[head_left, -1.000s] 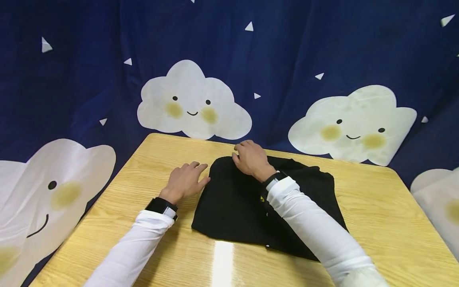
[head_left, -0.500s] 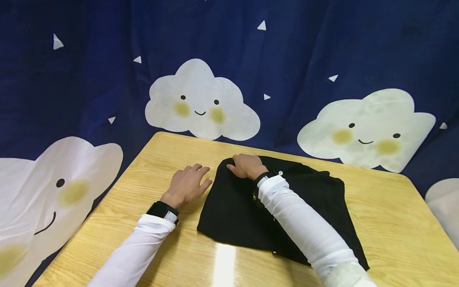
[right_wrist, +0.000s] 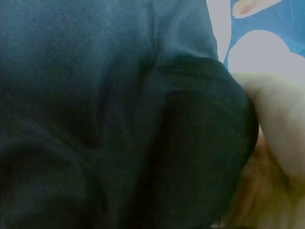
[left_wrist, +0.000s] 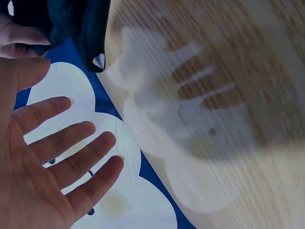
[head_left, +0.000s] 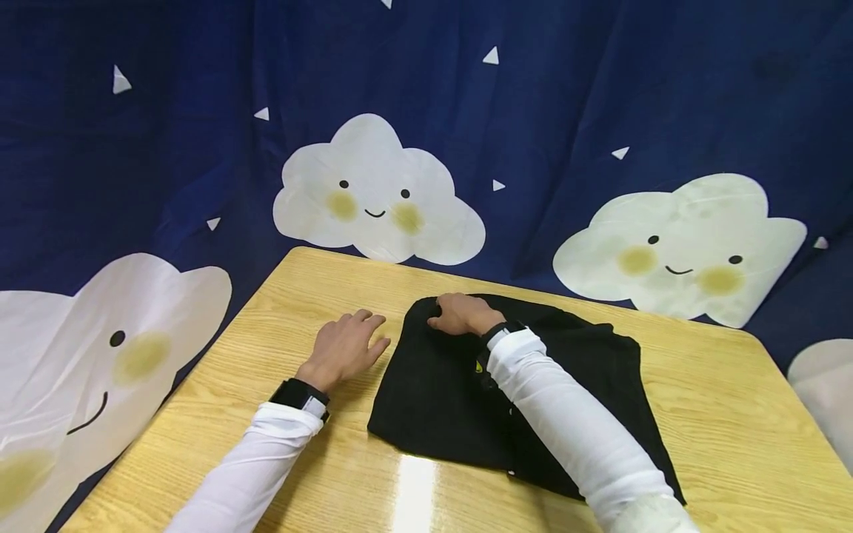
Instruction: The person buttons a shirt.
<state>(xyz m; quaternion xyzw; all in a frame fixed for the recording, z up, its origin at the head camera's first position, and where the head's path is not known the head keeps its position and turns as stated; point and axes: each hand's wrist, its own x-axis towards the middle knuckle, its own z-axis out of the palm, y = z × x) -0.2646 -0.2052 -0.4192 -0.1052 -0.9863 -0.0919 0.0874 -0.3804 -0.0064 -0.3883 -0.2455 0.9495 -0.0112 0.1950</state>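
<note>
A black shirt (head_left: 433, 400) lies folded on the table, with small white buttons down its middle and a bit of yellow beside my right cuff. My right hand (head_left: 463, 314) grips the cloth near its far left corner, fingers curled. Dark fabric fills most of the right wrist view, running in against the thumb (right_wrist: 279, 119) and palm. To the left of the shirt, my left hand (head_left: 343, 348) hovers with fingers spread and holds nothing. The left wrist view shows its open palm (left_wrist: 52, 162), while the shirt's edge (left_wrist: 86, 28) hangs beside the other hand's fingers.
The light wooden table (head_left: 320, 451) has rounded far corners. Behind it hangs a dark blue curtain (head_left: 520, 89) printed with white smiling clouds and small triangles. A bright reflection shines near the front of the tabletop.
My right hand has come down and nearer from beyond the shirt's far edge and now holds the cloth. The left hand has barely moved; the head view has shifted slightly.
</note>
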